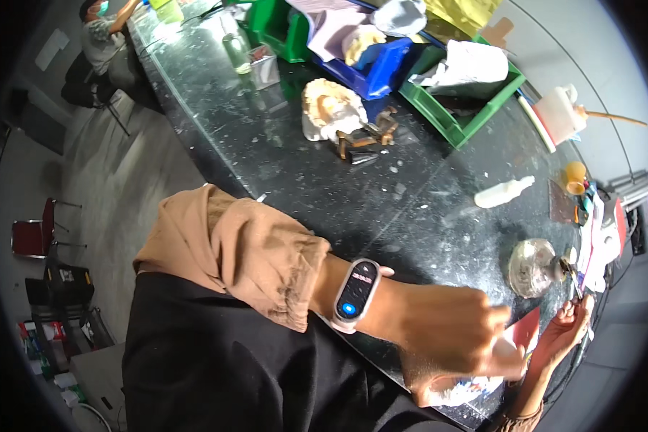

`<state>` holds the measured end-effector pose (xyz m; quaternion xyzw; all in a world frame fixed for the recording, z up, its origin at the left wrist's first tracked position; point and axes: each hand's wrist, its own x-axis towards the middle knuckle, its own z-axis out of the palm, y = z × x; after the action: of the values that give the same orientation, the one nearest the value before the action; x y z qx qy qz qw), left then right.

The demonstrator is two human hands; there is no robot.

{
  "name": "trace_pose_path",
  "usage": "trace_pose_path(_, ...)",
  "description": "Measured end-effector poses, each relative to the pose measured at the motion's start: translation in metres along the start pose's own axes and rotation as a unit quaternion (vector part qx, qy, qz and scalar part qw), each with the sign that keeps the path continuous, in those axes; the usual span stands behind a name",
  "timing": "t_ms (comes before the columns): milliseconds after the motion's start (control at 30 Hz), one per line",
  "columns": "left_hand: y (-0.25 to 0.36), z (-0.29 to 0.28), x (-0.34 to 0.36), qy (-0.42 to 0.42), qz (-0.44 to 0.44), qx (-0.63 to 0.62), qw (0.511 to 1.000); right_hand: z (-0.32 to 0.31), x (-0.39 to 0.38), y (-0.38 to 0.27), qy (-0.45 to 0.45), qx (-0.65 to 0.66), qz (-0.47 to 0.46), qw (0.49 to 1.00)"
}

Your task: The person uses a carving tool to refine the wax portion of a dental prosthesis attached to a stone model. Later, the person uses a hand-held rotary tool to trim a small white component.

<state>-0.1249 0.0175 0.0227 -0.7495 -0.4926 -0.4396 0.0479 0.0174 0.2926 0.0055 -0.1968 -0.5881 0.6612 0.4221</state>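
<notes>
Bench hands: right pinches a metal tool, left-hand grip unconfirmed

Location: A red sheet (527, 327) shows just beyond the left fingers, at the right of the black bench (425, 216). A slim metal tool (578, 285) stands at the right fingertips, just beside a round glass spirit lamp (531, 270).

Handling, as judged: The sheet appears thin, light and easily bent; its edges are the sound place to hold. The tool should be light and stiff, best pinched along its shaft. The lamp looks smooth and fragile; it is best taken round its body.

Pose: The left hand (450, 327) reaches rightward, back uppermost, wrist roughly straight. Its fingers are curled and blurred; whether they grip the sheet cannot be told. The right hand (565, 335) rises from the lower right, thumb and fingertips drawn narrow about the tool.
</notes>
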Motion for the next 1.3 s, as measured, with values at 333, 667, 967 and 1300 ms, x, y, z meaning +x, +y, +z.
trace_pose_path(333, -0.008, -0.014, 0.011, -0.061, -0.21, -0.247, 0.944, 0.032, -0.025, -0.035, -0.085, 0.122, 0.004, 0.989)
trace_pose_path(667, -0.007, -0.02, 0.019, -0.124, -0.28, -0.307, 0.901, 0.062, -0.07, -0.067, -0.294, 0.001, 0.018, 0.956)
trace_pose_path(967, -0.008, -0.017, 0.019, -0.112, -0.259, -0.311, 0.907, 0.053, -0.065, -0.07, -0.338, 0.041, 0.051, 0.939)
trace_pose_path(1300, -0.01, -0.017, 0.017, -0.101, -0.24, -0.321, 0.91, 0.058, -0.068, -0.065, -0.286, 0.009, -0.001, 0.958)
